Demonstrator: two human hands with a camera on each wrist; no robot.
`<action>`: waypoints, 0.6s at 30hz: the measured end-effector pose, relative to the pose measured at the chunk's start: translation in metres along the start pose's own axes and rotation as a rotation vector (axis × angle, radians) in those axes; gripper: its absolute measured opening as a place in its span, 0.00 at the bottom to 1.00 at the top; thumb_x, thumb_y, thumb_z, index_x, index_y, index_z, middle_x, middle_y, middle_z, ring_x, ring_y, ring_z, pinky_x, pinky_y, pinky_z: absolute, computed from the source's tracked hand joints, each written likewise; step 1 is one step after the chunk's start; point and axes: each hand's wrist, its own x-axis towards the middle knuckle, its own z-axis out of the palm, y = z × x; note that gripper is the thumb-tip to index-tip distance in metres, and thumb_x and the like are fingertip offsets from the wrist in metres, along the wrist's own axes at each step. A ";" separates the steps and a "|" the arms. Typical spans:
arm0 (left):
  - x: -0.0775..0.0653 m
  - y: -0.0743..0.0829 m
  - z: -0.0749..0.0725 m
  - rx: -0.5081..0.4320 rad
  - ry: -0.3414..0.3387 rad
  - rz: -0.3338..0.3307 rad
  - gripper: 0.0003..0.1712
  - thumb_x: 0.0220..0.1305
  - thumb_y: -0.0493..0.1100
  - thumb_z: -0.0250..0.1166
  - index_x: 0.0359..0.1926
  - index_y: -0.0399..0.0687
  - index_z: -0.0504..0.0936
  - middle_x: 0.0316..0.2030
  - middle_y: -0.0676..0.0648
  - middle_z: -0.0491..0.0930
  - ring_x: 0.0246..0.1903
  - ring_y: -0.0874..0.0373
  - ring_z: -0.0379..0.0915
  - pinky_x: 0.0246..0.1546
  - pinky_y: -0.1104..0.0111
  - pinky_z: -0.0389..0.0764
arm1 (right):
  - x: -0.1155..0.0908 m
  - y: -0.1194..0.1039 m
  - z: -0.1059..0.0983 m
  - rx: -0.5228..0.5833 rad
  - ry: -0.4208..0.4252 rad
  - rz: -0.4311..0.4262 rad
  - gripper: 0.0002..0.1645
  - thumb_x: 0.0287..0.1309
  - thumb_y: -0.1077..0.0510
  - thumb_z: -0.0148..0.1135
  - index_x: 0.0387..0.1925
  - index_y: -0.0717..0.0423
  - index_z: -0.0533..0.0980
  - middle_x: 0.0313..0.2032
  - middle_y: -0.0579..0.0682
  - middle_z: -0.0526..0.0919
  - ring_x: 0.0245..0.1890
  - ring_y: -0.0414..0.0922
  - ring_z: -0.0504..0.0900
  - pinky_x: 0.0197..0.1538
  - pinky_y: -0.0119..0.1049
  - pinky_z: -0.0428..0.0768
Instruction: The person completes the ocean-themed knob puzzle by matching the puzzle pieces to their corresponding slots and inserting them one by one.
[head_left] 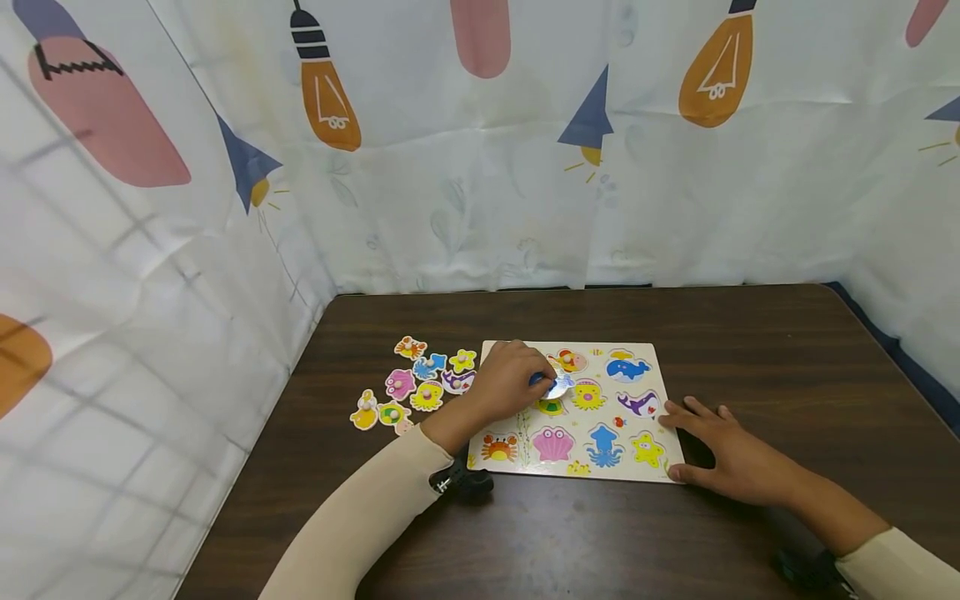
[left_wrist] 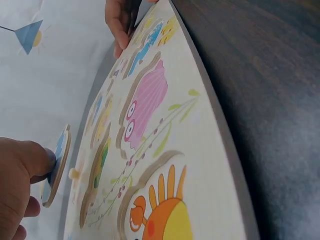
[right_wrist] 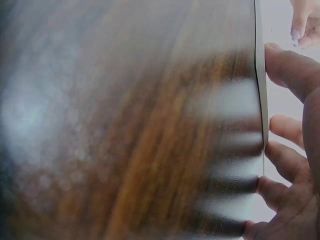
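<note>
My left hand (head_left: 513, 379) pinches a blue-and-white puzzle piece (left_wrist: 59, 167) by its knob, over the upper middle of the puzzle board (head_left: 517, 458). In the left wrist view the piece is tilted on edge beside the thumb, above the board's face. The board has cut-out recesses printed with sea animals, among them a crab recess (head_left: 499, 447) and a pink shell recess (head_left: 552, 444). At the board's right edge lies my right hand (head_left: 723, 454), fingers spread and fingertips at the border. The right wrist view shows its thumb (right_wrist: 290, 70) on the board's edge.
Left of the board several knobbed puzzle pieces lie loosely grouped, including a crab piece (head_left: 410, 347), a pink shell piece (head_left: 401, 384) and a yellow star piece (head_left: 462, 361). All rest on a dark wooden table (head_left: 585, 533). A printed curtain (head_left: 480, 208) hangs behind.
</note>
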 end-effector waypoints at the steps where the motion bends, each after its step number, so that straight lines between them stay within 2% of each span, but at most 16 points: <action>1: 0.001 0.000 0.001 -0.002 -0.005 0.001 0.06 0.67 0.50 0.70 0.43 0.62 0.91 0.42 0.62 0.86 0.45 0.61 0.74 0.53 0.60 0.69 | 0.000 0.000 0.000 -0.002 0.001 0.000 0.48 0.57 0.31 0.69 0.72 0.50 0.70 0.76 0.60 0.60 0.75 0.70 0.51 0.71 0.70 0.38; 11: 0.013 0.006 0.009 -0.013 -0.023 0.010 0.06 0.68 0.50 0.69 0.42 0.62 0.91 0.41 0.63 0.86 0.44 0.63 0.73 0.52 0.60 0.69 | 0.001 -0.001 -0.001 -0.001 -0.006 0.007 0.48 0.56 0.31 0.70 0.71 0.50 0.70 0.76 0.60 0.61 0.75 0.70 0.51 0.70 0.71 0.38; 18: 0.020 0.009 0.015 0.012 -0.041 0.009 0.06 0.69 0.51 0.68 0.43 0.64 0.91 0.41 0.64 0.85 0.43 0.63 0.72 0.51 0.62 0.68 | 0.001 -0.002 -0.001 0.010 -0.007 0.000 0.48 0.57 0.32 0.70 0.71 0.51 0.70 0.76 0.61 0.61 0.75 0.71 0.51 0.70 0.71 0.38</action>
